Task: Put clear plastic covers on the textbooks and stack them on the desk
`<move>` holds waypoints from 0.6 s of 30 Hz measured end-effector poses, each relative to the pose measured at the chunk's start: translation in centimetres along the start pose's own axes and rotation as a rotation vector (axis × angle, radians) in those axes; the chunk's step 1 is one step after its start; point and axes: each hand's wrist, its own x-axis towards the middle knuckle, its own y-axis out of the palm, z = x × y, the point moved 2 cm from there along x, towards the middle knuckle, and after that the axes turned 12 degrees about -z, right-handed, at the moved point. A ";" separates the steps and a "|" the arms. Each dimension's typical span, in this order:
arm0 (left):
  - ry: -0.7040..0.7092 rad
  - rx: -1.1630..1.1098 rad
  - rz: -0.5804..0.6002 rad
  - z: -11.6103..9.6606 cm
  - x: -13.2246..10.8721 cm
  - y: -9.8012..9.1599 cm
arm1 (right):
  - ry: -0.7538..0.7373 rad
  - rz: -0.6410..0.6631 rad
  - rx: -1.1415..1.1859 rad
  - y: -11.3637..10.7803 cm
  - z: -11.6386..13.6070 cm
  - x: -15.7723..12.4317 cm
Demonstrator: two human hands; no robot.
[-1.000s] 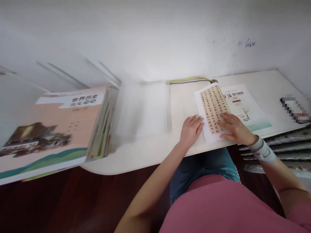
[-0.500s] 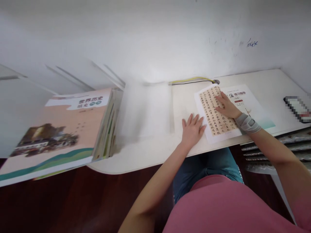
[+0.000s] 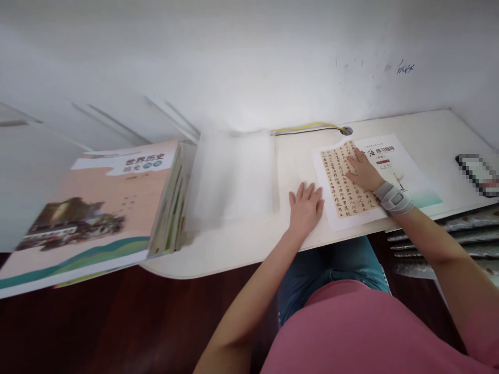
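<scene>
My right hand (image 3: 364,170) lies with spread fingers on a tan page of handwritten Chinese characters (image 3: 338,187), a grey band around its wrist. This page belongs to a folded-back sheet or booklet; I cannot tell which. To its right shows a white cover (image 3: 405,156) with a green corner and Chinese print, partly hidden by my wrist. My left hand (image 3: 306,210) rests flat on the white desk, just left of the page and apart from it, fingers spread and holding nothing.
A tall stack of books (image 3: 97,208), topped by a pink history cover, stands at the left. Near it is a blurred pale sheet-like patch (image 3: 234,176). Yellow and black cables (image 3: 307,127) enter a desk hole (image 3: 346,131). A pixelated phone-like object (image 3: 479,174) lies at right.
My left hand has slid slightly left, away from the page's edge. My right hand has barely shifted, and the page lies in nearly the same spot.
</scene>
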 end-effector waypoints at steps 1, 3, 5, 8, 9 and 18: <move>0.000 0.000 0.001 0.0 0.0 0.0 | -0.003 -0.006 0.003 0.1 0.3 0.0; 0.001 -0.001 0.000 -0.1 0.0 -0.1 | -0.017 -0.023 0.010 0.2 0.7 0.1; 0.001 -0.004 -0.003 -0.1 0.0 -0.1 | -0.028 -0.036 0.015 0.1 0.6 0.4; -0.010 -0.009 -0.018 0.1 -0.1 -0.1 | -0.003 -0.030 0.058 -0.7 -0.4 0.8; -0.016 -0.010 -0.027 0.2 -0.2 -0.1 | 0.008 -0.021 0.096 -1.0 -0.9 0.9; 0.022 -0.051 -0.095 2.5 -0.2 0.8 | 0.020 -0.056 0.400 -1.4 -1.9 0.0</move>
